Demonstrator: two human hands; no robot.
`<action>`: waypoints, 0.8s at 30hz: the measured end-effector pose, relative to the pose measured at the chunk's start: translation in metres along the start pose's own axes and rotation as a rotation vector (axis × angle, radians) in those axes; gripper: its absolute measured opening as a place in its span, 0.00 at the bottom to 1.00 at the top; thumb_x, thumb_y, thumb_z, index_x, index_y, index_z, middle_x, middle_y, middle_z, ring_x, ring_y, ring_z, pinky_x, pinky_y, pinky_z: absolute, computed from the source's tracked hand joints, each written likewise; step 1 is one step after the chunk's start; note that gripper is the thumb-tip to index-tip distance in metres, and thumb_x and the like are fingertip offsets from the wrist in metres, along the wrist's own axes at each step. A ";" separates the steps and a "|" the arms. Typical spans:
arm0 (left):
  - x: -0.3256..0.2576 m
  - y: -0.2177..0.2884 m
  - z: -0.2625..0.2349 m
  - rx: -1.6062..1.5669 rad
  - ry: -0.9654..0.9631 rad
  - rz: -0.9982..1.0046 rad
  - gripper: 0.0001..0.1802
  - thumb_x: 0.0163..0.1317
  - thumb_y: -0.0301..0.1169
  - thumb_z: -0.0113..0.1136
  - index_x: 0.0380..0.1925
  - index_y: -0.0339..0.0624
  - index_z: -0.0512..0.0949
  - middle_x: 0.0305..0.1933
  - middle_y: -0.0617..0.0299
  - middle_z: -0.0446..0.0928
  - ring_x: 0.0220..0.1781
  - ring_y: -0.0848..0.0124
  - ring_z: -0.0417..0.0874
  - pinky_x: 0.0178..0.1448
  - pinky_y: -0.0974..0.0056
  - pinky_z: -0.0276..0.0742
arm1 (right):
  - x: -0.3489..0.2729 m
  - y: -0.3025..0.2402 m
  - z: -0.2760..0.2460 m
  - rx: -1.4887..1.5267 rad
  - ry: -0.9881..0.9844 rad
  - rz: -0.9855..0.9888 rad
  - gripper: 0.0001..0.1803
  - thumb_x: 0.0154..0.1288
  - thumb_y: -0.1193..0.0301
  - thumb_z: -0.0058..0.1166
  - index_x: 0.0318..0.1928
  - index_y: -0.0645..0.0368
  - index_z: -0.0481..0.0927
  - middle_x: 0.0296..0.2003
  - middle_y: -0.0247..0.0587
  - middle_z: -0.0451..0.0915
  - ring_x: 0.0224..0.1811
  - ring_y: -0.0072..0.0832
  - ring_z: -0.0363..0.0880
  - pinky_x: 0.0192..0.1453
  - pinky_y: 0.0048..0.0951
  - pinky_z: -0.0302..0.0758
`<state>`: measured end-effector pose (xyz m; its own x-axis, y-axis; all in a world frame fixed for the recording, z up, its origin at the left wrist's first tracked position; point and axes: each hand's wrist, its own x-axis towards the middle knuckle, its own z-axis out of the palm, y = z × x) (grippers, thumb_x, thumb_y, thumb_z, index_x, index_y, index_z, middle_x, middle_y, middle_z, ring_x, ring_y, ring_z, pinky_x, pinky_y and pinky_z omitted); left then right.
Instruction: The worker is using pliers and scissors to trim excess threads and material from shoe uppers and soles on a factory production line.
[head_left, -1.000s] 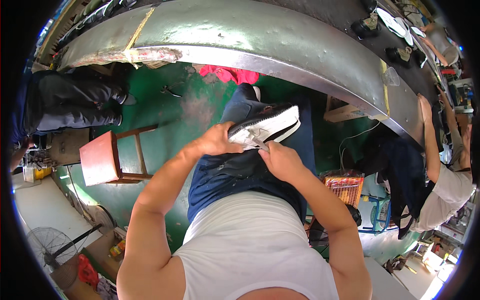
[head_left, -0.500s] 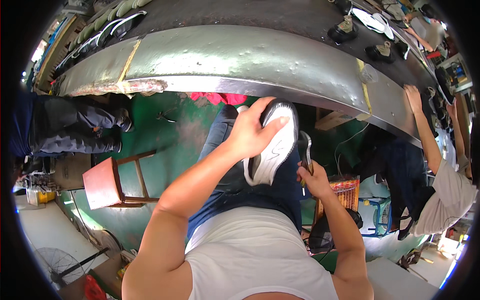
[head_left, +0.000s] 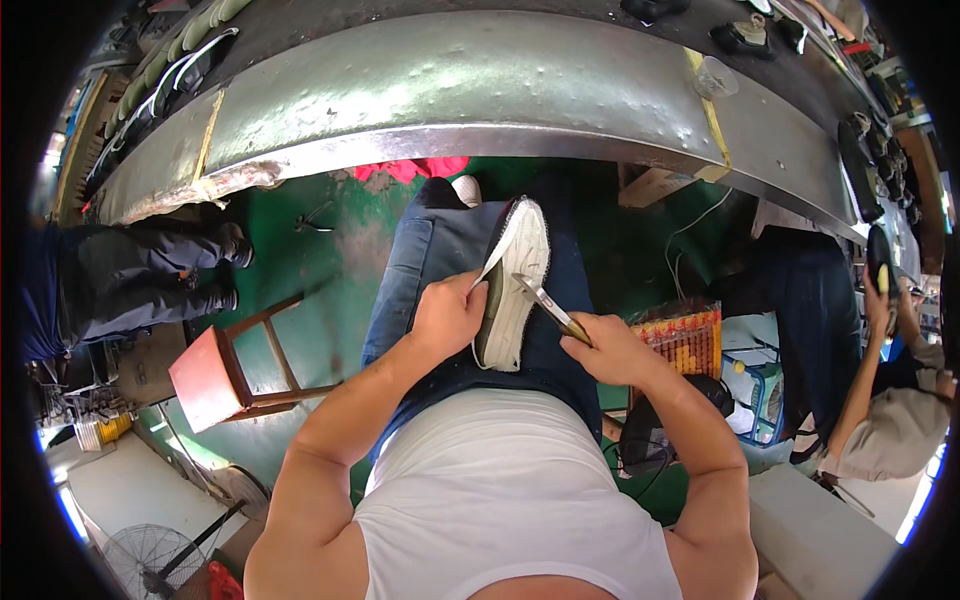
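Note:
A shoe (head_left: 515,315) lies across my lap with its pale, stitched-edged underside up and its toe pointing away from me. My left hand (head_left: 448,318) is closed on the shoe's left side, thumb at the edge. In my right hand (head_left: 608,348) is a pair of pincers (head_left: 556,311), gripped by the handles. The metal head of the pincers rests at the middle of the shoe's pale underside. Whether the jaws pinch anything is too small to tell.
A metal-edged workbench (head_left: 450,90) runs across in front, with dark shoes on top. At left stands a stool with a red seat (head_left: 205,375); a tool (head_left: 313,220) lies on the green floor. Another person (head_left: 880,410) works at right, holding a shoe; someone's legs (head_left: 160,280) show at left.
The shoe has come down onto my lap, turned with its underside up. My left hand has shifted to its side, and my right hand has brought the pincers over against it.

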<state>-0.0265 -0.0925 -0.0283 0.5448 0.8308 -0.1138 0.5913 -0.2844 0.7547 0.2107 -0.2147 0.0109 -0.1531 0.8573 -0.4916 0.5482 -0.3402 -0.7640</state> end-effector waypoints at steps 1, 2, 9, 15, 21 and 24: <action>-0.002 0.000 0.001 0.016 0.027 0.012 0.12 0.65 0.28 0.58 0.47 0.40 0.83 0.38 0.41 0.82 0.40 0.48 0.85 0.42 0.57 0.80 | 0.001 -0.003 -0.002 -0.017 -0.028 -0.016 0.11 0.68 0.67 0.54 0.43 0.63 0.75 0.29 0.56 0.79 0.34 0.53 0.80 0.41 0.43 0.74; -0.003 -0.001 0.002 0.014 0.028 0.008 0.12 0.65 0.28 0.58 0.47 0.40 0.83 0.38 0.41 0.82 0.40 0.48 0.85 0.42 0.57 0.80 | 0.003 -0.006 -0.003 -0.018 -0.032 -0.016 0.11 0.68 0.67 0.54 0.43 0.63 0.75 0.29 0.56 0.79 0.34 0.53 0.80 0.41 0.43 0.74; -0.006 0.011 0.005 0.157 0.092 0.237 0.06 0.63 0.28 0.60 0.33 0.37 0.82 0.28 0.47 0.80 0.31 0.48 0.82 0.35 0.53 0.78 | 0.028 -0.021 -0.033 0.046 -0.184 0.046 0.16 0.68 0.65 0.55 0.46 0.66 0.79 0.31 0.51 0.82 0.33 0.39 0.82 0.38 0.37 0.77; 0.018 -0.009 0.014 -0.027 0.085 0.089 0.14 0.71 0.38 0.52 0.43 0.38 0.81 0.38 0.46 0.81 0.41 0.53 0.84 0.47 0.55 0.79 | 0.050 -0.059 -0.072 0.007 -0.411 0.229 0.18 0.72 0.61 0.50 0.41 0.67 0.82 0.32 0.46 0.83 0.34 0.34 0.83 0.40 0.37 0.79; 0.036 -0.036 0.031 -1.300 -0.336 -0.650 0.28 0.78 0.48 0.41 0.68 0.43 0.65 0.67 0.57 0.71 0.67 0.63 0.72 0.71 0.58 0.67 | 0.063 -0.058 -0.048 -0.494 -0.233 0.047 0.18 0.72 0.60 0.51 0.39 0.67 0.78 0.34 0.60 0.82 0.42 0.55 0.81 0.47 0.49 0.76; 0.029 -0.043 0.023 -1.514 -0.406 -0.393 0.33 0.73 0.50 0.53 0.69 0.42 0.64 0.65 0.60 0.72 0.68 0.67 0.70 0.72 0.58 0.65 | 0.069 -0.017 -0.011 -0.344 -0.070 -0.074 0.16 0.70 0.62 0.54 0.37 0.66 0.78 0.30 0.60 0.81 0.38 0.58 0.81 0.44 0.51 0.76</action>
<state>-0.0228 -0.0672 -0.0792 0.7678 0.4898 -0.4130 -0.2397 0.8175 0.5237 0.1996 -0.1458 -0.0050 -0.2518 0.8422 -0.4767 0.7762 -0.1184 -0.6192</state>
